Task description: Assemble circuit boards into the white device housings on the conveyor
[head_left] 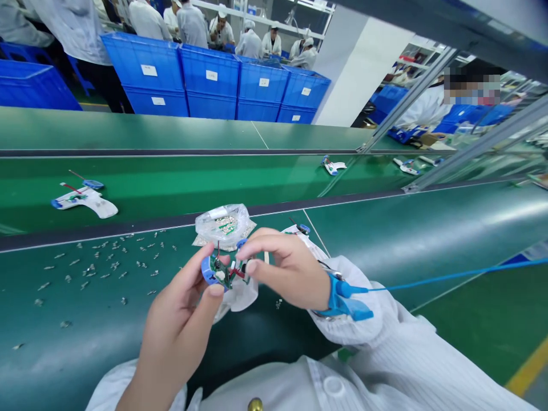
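My left hand [175, 314] is closed around the blue end of a white gun-shaped housing [245, 295], with a green circuit board [221, 276] showing in it. Thumb and forefinger of my right hand [285, 268] pinch a small blue-edged part [242, 244] beside that board. Short red wires run between the board and this part; its exact shape is partly hidden by the fingers. A blue wrist strap [345, 299] with a cord circles my right wrist. Just beyond my hands lies a clear plastic bag [222, 224] of small pieces. Another partly hidden white housing [306, 242] lies behind my right hand.
Many small metallic pieces [115, 265] are scattered on the green bench [107, 354] at left. A green conveyor belt [214, 180] carries several white housings [92, 201]. Blue bins [209, 74] stand beyond it. A metal post [411, 94] rises at right; people in white coats work behind.
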A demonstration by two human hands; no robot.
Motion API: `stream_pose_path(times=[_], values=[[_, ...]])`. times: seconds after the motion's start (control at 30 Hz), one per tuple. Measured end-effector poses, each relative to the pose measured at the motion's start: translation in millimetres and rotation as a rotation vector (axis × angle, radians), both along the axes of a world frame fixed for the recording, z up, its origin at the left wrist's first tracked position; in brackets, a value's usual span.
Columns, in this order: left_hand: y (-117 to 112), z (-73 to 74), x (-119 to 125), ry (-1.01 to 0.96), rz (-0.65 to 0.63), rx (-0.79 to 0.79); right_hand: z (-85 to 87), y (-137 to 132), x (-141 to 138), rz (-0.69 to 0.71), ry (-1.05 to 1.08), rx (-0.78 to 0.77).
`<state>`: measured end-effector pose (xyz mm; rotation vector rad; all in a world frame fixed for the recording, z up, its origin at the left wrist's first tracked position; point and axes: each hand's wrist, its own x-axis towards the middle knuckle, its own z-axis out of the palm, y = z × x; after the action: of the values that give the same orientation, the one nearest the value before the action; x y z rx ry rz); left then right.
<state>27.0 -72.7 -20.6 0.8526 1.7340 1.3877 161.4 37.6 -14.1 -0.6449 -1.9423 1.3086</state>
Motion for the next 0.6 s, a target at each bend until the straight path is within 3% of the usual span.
stream_pose_path(times=[0.1,0.23,0.37,0.47,0.6], values=[[-1.4,-3.4,-4.0,0.255,-0.026,-0.03,7.2,-8.6,-13.5,0.043,-0.046,0.023],[-2.2,-6.7,-8.1,0.479,-0.032,-0.04,4.9,-13.0,-22.4,-0.004,-0.071,0.011],[-0.9,-5.0,-7.2,0.558,-0.042,-0.042,3.6,-8.8,-22.4,0.019,-0.08,0.007],[2.2,-6.0,-7.4,0.384,-0.039,-0.056,3.5,2.5,-21.7,0.089,-0.051,-0.011],[9.9,-13.1,-11.8,-0.153,-0.024,0.019,0.3,24.0,-21.2,-0.015,-0.08,-0.002]])
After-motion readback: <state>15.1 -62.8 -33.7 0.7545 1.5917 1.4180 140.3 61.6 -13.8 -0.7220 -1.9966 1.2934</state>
